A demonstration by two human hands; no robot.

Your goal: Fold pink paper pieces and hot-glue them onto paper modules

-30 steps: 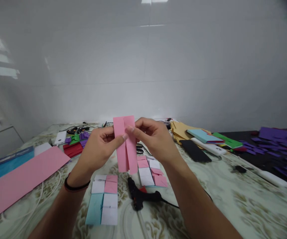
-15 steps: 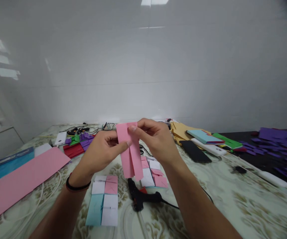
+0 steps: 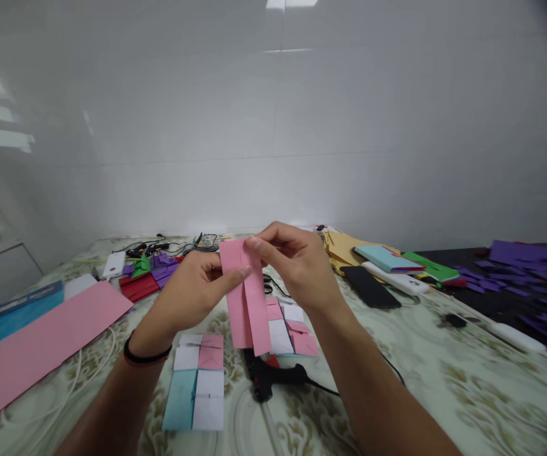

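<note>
A pink folded paper strip (image 3: 244,304) hangs upright between my hands, with a lengthwise slit down its middle where two folded edges meet. My left hand (image 3: 197,282) pinches its left side, thumb across the front. At the top right corner, my right hand (image 3: 295,259) grips it between thumb and bent fingers. Below the strip lies a black glue gun (image 3: 278,375) on its side. To its left rests a flat block of folded white, pink and blue paper squares (image 3: 208,396); a similar white and pink block (image 3: 282,335) is partly hidden behind the strip.
A long pink sheet (image 3: 55,345) and blue package (image 3: 17,320) lie at left. Red folded paper (image 3: 138,287) and purple pieces sit behind. On the right are a black phone (image 3: 369,287), a white power strip (image 3: 394,278), yellow paper (image 3: 344,247) and many purple pieces (image 3: 539,278).
The pink strip's two flaps have shifted against each other, and its lower end hangs slightly lower. My right hand has moved slightly up and left, still gripping the top.
</note>
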